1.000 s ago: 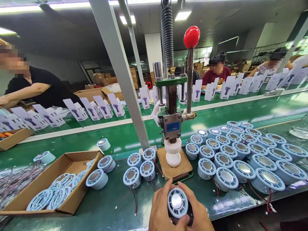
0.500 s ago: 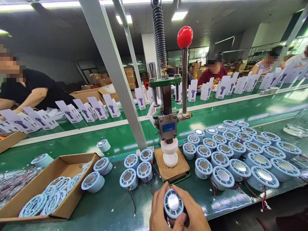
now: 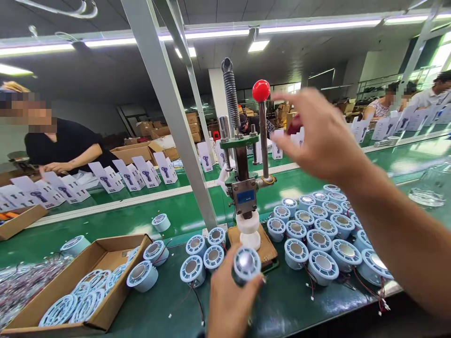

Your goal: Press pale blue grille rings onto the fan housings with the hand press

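Observation:
My left hand (image 3: 230, 293) grips a round light-blue plastic housing (image 3: 247, 264) with a silver disc in its centre, held low in front of the hand press (image 3: 245, 195). Beside the red ball (image 3: 261, 90) on the press lever, my right hand (image 3: 313, 131) is raised with fingers apart. It is slightly blurred, and I see no grip on the ball. Under the press ram, a white round block (image 3: 248, 224) sits just above a second white block (image 3: 250, 241) on a wooden base (image 3: 269, 249).
Rows of similar blue housings (image 3: 319, 239) with wires fill the right side. At left lie a cardboard tray (image 3: 116, 295) of blue rings and a heap of wires (image 3: 31, 286). A slanted grey post (image 3: 169, 112) stands behind. Across the green conveyor (image 3: 190, 197), printed boxes (image 3: 146, 173) and co-workers appear.
Both hands were around the blue housing. My right hand has let go and risen to the lever's red ball, while my left hand has carried the housing closer to the press.

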`<state>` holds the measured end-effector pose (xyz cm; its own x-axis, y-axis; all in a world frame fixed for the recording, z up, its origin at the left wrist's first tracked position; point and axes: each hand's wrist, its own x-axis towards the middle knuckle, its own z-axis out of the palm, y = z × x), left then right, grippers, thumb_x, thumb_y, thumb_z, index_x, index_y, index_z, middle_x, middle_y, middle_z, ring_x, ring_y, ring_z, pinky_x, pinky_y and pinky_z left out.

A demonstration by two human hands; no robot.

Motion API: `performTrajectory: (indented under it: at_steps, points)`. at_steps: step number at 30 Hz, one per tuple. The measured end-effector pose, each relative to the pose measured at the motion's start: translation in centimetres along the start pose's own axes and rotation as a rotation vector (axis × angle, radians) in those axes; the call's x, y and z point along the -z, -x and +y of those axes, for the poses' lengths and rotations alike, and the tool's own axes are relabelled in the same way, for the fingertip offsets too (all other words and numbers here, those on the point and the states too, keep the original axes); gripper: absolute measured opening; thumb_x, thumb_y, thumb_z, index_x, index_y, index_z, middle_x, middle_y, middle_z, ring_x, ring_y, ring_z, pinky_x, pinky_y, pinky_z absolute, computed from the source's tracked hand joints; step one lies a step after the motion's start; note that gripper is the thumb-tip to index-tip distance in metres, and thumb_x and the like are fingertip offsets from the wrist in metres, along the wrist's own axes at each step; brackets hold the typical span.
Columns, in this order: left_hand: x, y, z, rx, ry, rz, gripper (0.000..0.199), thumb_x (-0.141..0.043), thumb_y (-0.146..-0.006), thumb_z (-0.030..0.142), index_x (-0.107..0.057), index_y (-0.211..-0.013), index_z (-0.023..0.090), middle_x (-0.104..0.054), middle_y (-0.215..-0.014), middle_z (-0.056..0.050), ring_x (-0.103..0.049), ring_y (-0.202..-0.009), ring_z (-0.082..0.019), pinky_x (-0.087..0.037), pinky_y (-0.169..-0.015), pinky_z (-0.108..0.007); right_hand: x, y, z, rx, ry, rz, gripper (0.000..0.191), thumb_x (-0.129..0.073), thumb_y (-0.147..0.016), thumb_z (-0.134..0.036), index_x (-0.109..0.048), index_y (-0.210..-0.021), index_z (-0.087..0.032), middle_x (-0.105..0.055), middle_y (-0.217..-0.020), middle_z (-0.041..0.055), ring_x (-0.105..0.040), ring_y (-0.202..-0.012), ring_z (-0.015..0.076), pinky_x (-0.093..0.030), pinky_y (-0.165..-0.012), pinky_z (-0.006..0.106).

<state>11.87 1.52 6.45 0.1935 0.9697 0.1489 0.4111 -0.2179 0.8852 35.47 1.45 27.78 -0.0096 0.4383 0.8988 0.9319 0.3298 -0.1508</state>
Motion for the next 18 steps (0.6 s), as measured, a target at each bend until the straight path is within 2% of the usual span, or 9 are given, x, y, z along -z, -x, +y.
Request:
performTrajectory:
  at_steps: [2,3,5,7,9,14,18]
  points:
    - [0.6,-3.0,0.9,-0.003,0.039,0.031,0.054,-0.071,-0.064,0.026,-0.065,-0.118,0.018,-0.071,-0.115,-0.01,-0.066,-0.105,-0.03,-0.047,-0.099,-0.046,-1.4,-6.3,1.4,-0.108,-0.028,0.094,0.043,-0.058,-0.09,-0.021,-0.053,-0.131,-0.008,-0.061,-0.114,0.0064,-0.057,-0.119,0.0209,-0.043,-0.103,0.038]
    - [0.8,-4.3,1.0,-0.011,0.058,0.045,0.053,-0.072,-0.064,0.026,-0.065,-0.116,0.015,-0.072,-0.113,-0.011,-0.066,-0.103,-0.031,-0.047,-0.098,-0.047,-2.4,-8.5,2.0,-0.18,-0.125,0.073,0.039,-0.049,-0.094,-0.024,-0.053,-0.128,-0.005,-0.063,-0.104,0.0048,-0.061,-0.111,0.0181,-0.046,-0.096,0.034]
    - [0.8,-6.2,0.9,-0.032,0.092,0.08,0.055,-0.073,-0.064,0.028,-0.063,-0.117,0.013,-0.071,-0.113,-0.013,-0.065,-0.103,-0.031,-0.047,-0.097,-0.047,-4.8,-10.9,2.8,-0.304,-0.398,0.004,0.044,-0.029,-0.099,-0.027,-0.053,-0.122,0.002,-0.064,-0.088,0.0028,-0.069,-0.088,0.0112,-0.05,-0.079,0.024]
    - [0.1,-7.1,0.6,-0.045,0.123,0.078,0.057,-0.075,-0.064,0.029,-0.063,-0.118,0.013,-0.07,-0.113,-0.013,-0.065,-0.103,-0.03,-0.047,-0.096,-0.045,-6.6,-11.2,3.3,-0.366,-0.611,-0.025,0.055,-0.013,-0.1,-0.028,-0.052,-0.116,0.006,-0.064,-0.081,0.0031,-0.067,-0.066,0.0052,-0.047,-0.066,0.015]
    - [-1.1,-7.3,0.5,-0.058,0.175,0.032,0.055,-0.076,-0.063,0.026,-0.064,-0.115,0.014,-0.072,-0.109,-0.012,-0.066,-0.099,-0.028,-0.05,-0.092,-0.041,-7.3,-10.5,3.3,-0.37,-0.674,0.002,0.061,-0.008,-0.097,-0.031,-0.051,-0.114,0.009,-0.065,-0.082,0.005,-0.063,-0.055,0.0018,-0.043,-0.06,0.011]
    - [-4.1,-7.3,0.5,-0.069,0.316,-0.085,0.046,-0.074,-0.067,0.023,-0.065,-0.111,0.012,-0.074,-0.104,-0.011,-0.068,-0.094,-0.024,-0.052,-0.086,-0.036,-6.8,-10.2,3.1,-0.372,-0.673,-0.049,0.066,-0.007,-0.093,-0.033,-0.045,-0.119,0.014,-0.065,-0.093,0.0095,-0.06,-0.052,0.0001,-0.037,-0.057,0.013]
    - [-4.2,-7.1,-0.1,-0.084,0.352,-0.105,0.044,-0.073,-0.07,0.022,-0.064,-0.112,0.013,-0.072,-0.109,-0.01,-0.066,-0.1,-0.024,-0.049,-0.092,-0.037,-4.8,-10.4,2.5,-0.401,-0.637,-0.005,0.059,-0.011,-0.094,-0.024,-0.049,-0.12,0.013,-0.062,-0.083,0.0036,-0.061,-0.057,0.0016,-0.04,-0.062,0.018]
